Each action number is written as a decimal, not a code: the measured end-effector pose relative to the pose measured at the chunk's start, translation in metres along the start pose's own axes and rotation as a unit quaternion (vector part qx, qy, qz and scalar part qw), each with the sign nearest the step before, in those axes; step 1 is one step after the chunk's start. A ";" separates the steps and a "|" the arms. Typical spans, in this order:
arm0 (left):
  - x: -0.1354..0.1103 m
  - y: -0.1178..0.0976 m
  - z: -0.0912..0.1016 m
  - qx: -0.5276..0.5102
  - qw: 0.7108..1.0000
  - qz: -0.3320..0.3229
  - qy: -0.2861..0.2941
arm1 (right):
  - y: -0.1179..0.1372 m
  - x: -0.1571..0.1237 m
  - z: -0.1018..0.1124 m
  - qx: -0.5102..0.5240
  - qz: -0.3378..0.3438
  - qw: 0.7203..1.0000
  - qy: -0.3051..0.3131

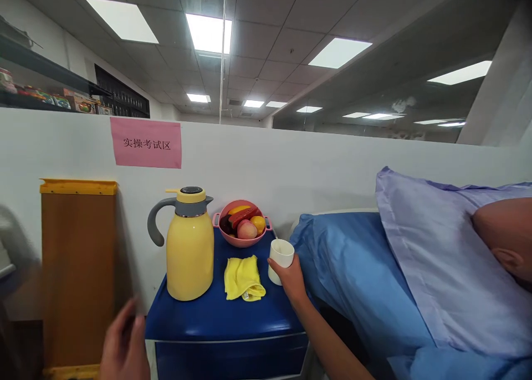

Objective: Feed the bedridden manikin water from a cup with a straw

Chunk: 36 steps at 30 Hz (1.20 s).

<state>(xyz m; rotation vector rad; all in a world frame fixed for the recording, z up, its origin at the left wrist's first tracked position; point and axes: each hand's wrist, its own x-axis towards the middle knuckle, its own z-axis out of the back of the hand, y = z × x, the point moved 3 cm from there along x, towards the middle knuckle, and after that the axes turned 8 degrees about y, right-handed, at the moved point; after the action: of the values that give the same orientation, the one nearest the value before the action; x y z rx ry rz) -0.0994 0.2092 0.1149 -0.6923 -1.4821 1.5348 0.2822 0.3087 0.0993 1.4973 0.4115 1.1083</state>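
My right hand (291,275) is wrapped round a white cup (276,273) at the right side of a blue bedside cabinet (199,323). A thin stick, perhaps a spoon or straw, leans out of the cup's top. Lower left, my left hand (124,347) hangs in the air in front of the cabinet, thumb and fingers apart, holding nothing; its fingertips are slightly blurred. On the cabinet, a folded yellow cloth (243,277) lies just left of the cup. A yellow thermos jug (190,258) with a grey handle stands further left.
Behind the cloth sits a pink bowl (224,236) with several fruits. A bed with blue bedding (341,269) and a lilac pillow (440,258) borders the cabinet on the right; a manikin's head (507,230) rests there. A brown board (78,275) leans on the white wall (316,169).
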 end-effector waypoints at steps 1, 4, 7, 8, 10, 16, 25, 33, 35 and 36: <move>0.027 -0.018 0.004 0.004 1.000 -0.017 -0.020 | 0.002 0.000 0.000 0.002 -0.001 1.000 0.000; 0.095 -0.071 0.004 -0.040 0.991 -0.123 -0.035 | 0.006 -0.001 0.000 0.009 -0.006 1.000 -0.001; 0.141 -0.104 -0.011 -0.014 0.991 -0.128 0.018 | 0.010 -0.001 0.001 0.014 -0.015 1.000 -0.005; 0.152 -0.111 -0.017 0.007 0.992 -0.121 0.042 | 0.011 -0.001 0.001 0.016 -0.017 1.000 -0.007; 0.168 -0.122 -0.026 0.056 0.989 -0.120 0.061 | 0.016 -0.001 0.003 0.023 -0.018 1.000 -0.006; 0.183 -0.153 -0.039 0.132 0.972 -0.181 0.070 | 0.049 -0.012 0.011 0.051 0.008 0.999 0.010; 0.141 -0.180 -0.036 0.210 0.961 -0.177 0.033 | 0.121 -0.055 0.035 0.078 0.048 0.995 0.045; 0.095 -0.229 -0.008 0.229 0.952 -0.201 0.035 | 0.167 -0.082 0.063 0.089 0.042 0.995 0.023; 0.082 -0.249 0.002 0.237 0.948 -0.212 0.020 | 0.179 -0.092 0.068 0.090 0.036 0.995 0.024; 0.075 -0.261 0.007 0.243 0.944 -0.221 0.009 | 0.185 -0.097 0.071 0.089 0.035 0.995 0.025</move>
<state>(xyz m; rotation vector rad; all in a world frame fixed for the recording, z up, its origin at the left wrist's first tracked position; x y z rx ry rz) -0.0875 0.2480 0.3831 -0.0713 -1.0801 1.4445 0.2320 0.1433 0.2368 1.6523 0.5081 1.1914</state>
